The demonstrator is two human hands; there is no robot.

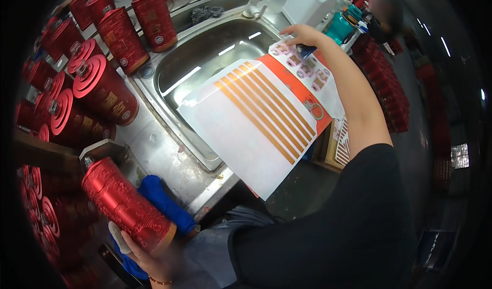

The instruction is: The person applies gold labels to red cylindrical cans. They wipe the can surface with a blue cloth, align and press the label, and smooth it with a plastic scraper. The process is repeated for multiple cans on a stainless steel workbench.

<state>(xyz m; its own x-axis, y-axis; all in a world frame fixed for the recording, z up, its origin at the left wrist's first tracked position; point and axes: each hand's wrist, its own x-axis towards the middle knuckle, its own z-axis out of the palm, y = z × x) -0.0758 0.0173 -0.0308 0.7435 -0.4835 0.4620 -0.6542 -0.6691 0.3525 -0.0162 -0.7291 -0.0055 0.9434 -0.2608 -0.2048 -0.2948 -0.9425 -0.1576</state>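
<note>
My left hand (141, 255) is closed around the lower end of a red embossed bottle (125, 199) with a gold base band, which leans to the upper left. A pale cover sits on one of its fingers. My right hand (306, 34) reaches over the far end of a white sheet of small purple-and-gold labels (316, 76), fingers apart. Something dark blue (306, 51) shows beneath it; its kind is unclear. Beside the labels, a white sheet with gold strips (230, 130) rests on an orange-red board (287, 76) over the sink's near right side.
Several red bottles (105, 91) crowd the steel counter (161, 148) at left, with more below. The sink (205, 58) has a white tap (253, 7). A white jug (310, 3) and teal bottle (342, 25) stand at the back. Another person (387, 17) is at far right.
</note>
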